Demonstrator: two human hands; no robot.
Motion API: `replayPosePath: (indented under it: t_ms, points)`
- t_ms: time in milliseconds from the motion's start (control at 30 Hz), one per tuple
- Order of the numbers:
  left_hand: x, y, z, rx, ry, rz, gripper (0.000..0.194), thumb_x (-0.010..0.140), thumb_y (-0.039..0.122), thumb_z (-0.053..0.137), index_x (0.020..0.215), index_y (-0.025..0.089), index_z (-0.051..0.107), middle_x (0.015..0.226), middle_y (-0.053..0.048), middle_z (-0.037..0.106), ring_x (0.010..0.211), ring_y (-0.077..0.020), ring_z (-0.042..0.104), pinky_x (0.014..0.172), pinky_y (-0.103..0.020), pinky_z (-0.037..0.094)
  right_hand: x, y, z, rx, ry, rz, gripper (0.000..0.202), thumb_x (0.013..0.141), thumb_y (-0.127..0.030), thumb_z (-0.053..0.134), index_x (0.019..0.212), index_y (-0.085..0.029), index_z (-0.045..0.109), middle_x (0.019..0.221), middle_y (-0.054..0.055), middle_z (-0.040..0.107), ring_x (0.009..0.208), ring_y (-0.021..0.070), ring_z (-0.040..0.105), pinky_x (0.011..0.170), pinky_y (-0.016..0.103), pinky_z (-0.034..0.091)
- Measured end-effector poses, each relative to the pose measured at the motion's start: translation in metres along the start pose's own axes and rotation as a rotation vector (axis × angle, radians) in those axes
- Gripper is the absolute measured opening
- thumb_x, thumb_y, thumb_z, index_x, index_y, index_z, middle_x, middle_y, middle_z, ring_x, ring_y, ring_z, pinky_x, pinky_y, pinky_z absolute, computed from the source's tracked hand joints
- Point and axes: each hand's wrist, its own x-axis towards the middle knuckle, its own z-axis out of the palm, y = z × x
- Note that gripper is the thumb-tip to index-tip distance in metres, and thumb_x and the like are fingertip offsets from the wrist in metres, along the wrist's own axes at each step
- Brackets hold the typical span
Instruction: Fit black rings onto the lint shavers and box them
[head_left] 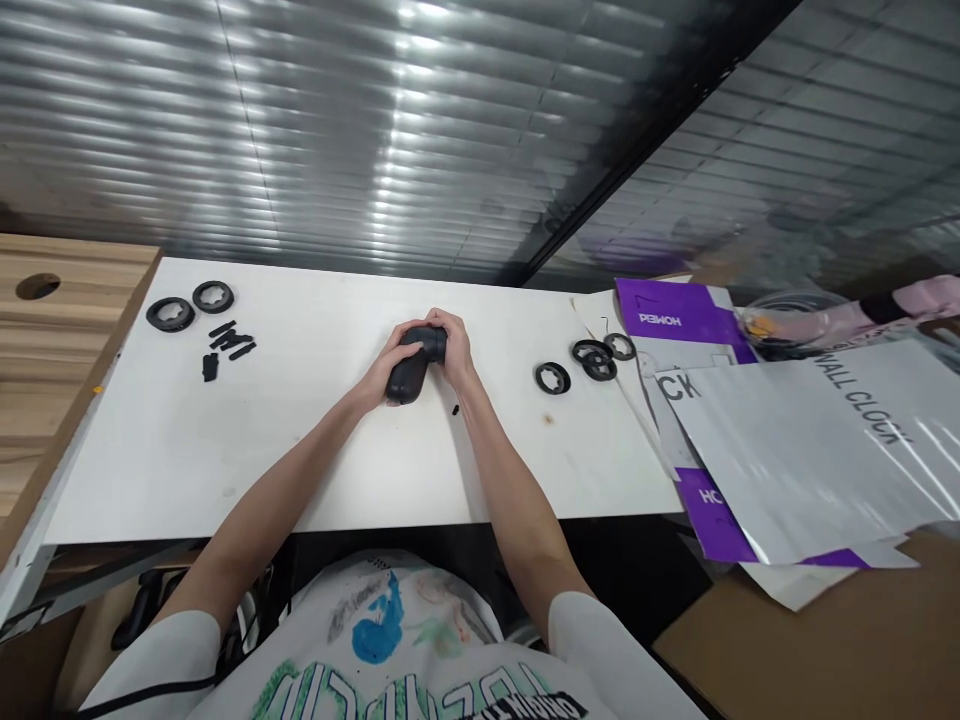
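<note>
A black, rounded, L-shaped device (pixel 409 378) is held over the middle of the white table, its exact kind unclear. My left hand (pixel 381 374) wraps its thicker body from the left, thumb across the top. On the other side, my right hand (pixel 455 348) closes around the short end at the upper right. A tiny black piece (pixel 455 410) lies on the table just below my right hand. Some of the device is covered by my fingers.
Two black rings (pixel 171 314) and several small black strips (pixel 232 340) lie at the left. More black rings (pixel 553 378) lie right of my hands. Beyond them are purple-and-white packaging (pixel 660 310) and a plastic "WALL CLOCK" sheet (pixel 817 450). Metal blinds (pixel 315 140) stand behind the white table (pixel 360 480).
</note>
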Motion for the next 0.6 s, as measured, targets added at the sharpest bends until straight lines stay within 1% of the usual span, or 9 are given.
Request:
replayPosePath:
  t_ms: [67, 167, 233, 300, 367, 467, 600]
  points:
    - [0.0, 0.003, 0.001, -0.01, 0.013, -0.021, 0.049, 0.09, 0.04, 0.07, 0.136, 0.026, 0.065, 0.136, -0.006, 0.063, 0.088, -0.0178, 0.06, 0.068, -0.025, 0.049, 0.001, 0.0, 0.0, -0.031, -0.009, -0.031, 0.037, 0.086, -0.05, 0.054, 0.059, -0.026, 0.045, 0.066, 0.002, 0.042, 0.068, 0.0205, 0.044, 0.071, 0.038, 0.046]
    - [0.0, 0.005, 0.0, -0.057, 0.004, -0.076, 0.053, 0.091, 0.044, 0.069, 0.141, 0.028, 0.062, 0.129, -0.006, 0.063, 0.07, -0.013, 0.056, 0.055, -0.023, 0.043, 0.002, -0.001, -0.001, -0.083, -0.005, -0.078, 0.033, 0.087, -0.044, 0.052, 0.06, -0.026, 0.047, 0.066, 0.002, 0.045, 0.07, 0.0214, 0.046, 0.072, 0.038, 0.045]
    - [0.0, 0.006, -0.001, -0.096, -0.015, -0.119, 0.058, 0.091, 0.048, 0.068, 0.145, 0.03, 0.059, 0.118, -0.006, 0.063, 0.06, -0.0115, 0.052, 0.045, -0.022, 0.036, 0.004, -0.001, 0.0, -0.121, -0.001, -0.099, 0.032, 0.088, -0.042, 0.052, 0.06, -0.026, 0.047, 0.066, 0.002, 0.046, 0.071, 0.0217, 0.046, 0.072, 0.037, 0.044]
    - [0.0, 0.007, -0.002, -0.125, -0.03, -0.157, 0.065, 0.09, 0.051, 0.068, 0.151, 0.032, 0.055, 0.107, -0.005, 0.062, 0.054, -0.0111, 0.049, 0.038, -0.021, 0.028, 0.005, -0.002, 0.001, -0.154, -0.002, -0.112, 0.032, 0.088, -0.041, 0.052, 0.061, -0.026, 0.047, 0.066, 0.001, 0.046, 0.072, 0.0217, 0.046, 0.073, 0.037, 0.042]
    - [0.001, 0.009, -0.002, -0.147, -0.036, -0.179, 0.074, 0.089, 0.053, 0.069, 0.157, 0.032, 0.05, 0.098, -0.004, 0.06, 0.05, -0.0116, 0.048, 0.035, -0.02, 0.024, 0.007, -0.002, 0.002, -0.178, -0.004, -0.124, 0.029, 0.088, -0.038, 0.052, 0.061, -0.026, 0.047, 0.065, 0.001, 0.047, 0.072, 0.0219, 0.046, 0.073, 0.037, 0.041]
    - [0.001, 0.012, -0.001, -0.189, -0.022, -0.191, 0.083, 0.09, 0.052, 0.069, 0.166, 0.032, 0.04, 0.091, -0.002, 0.059, 0.049, -0.0125, 0.049, 0.035, -0.02, 0.026, 0.011, -0.001, 0.005, -0.195, -0.007, -0.142, 0.026, 0.086, -0.033, 0.05, 0.062, -0.026, 0.047, 0.065, 0.001, 0.05, 0.073, 0.0225, 0.047, 0.075, 0.038, 0.041]
    - [0.003, 0.016, 0.001, -0.275, 0.034, -0.218, 0.09, 0.093, 0.046, 0.069, 0.174, 0.037, 0.03, 0.091, -0.001, 0.061, 0.049, -0.0124, 0.053, 0.033, -0.018, 0.026, 0.015, 0.0, 0.009, -0.18, -0.032, -0.156, 0.025, 0.088, -0.034, 0.049, 0.064, -0.027, 0.049, 0.07, 0.002, 0.06, 0.076, 0.0237, 0.053, 0.08, 0.038, 0.044]
